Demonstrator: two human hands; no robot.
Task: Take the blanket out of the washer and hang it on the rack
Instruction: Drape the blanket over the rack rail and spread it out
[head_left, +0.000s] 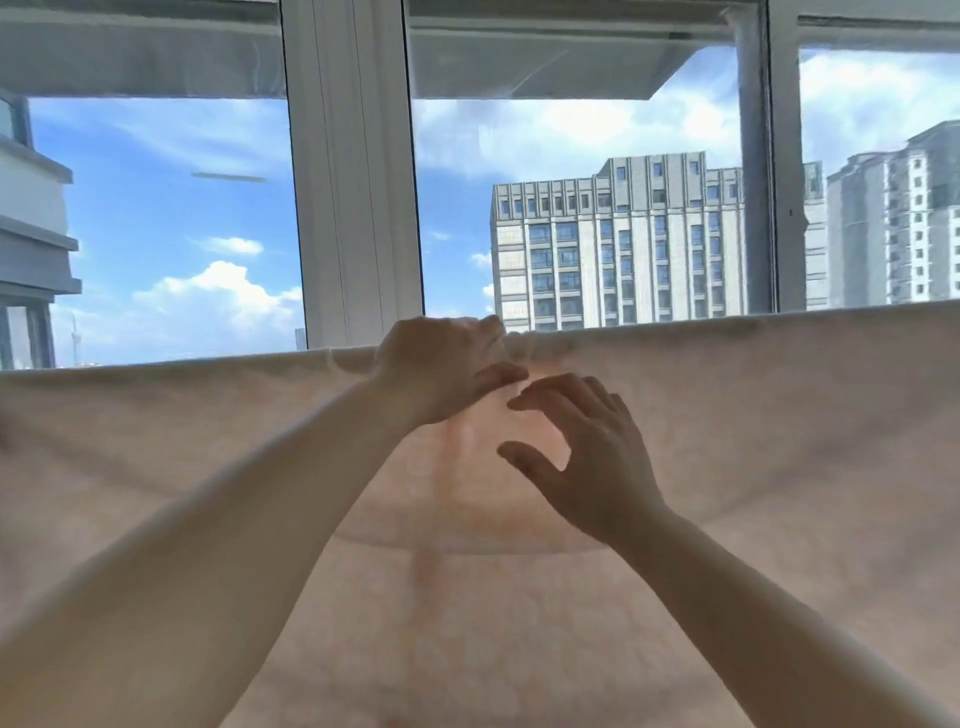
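Both bare forearms reach up from the bottom edge. Right hand (587, 457) is released, fingers spread, thumb apart, in front of the blanket (753, 426); can't tell if it touches the cloth. Left hand (447, 371) is higher, fingers curled at the blanket's top fold, pinching the bunched fabric there. Blanket is pale pinkish, draped across the full width, hung over a support hidden under the fold. Behind: white window frame (353, 171), tall buildings (623, 244), blue sky with clouds. No readable writing.

blanket (727, 415) cut off at three edges, rack hidden beneath it
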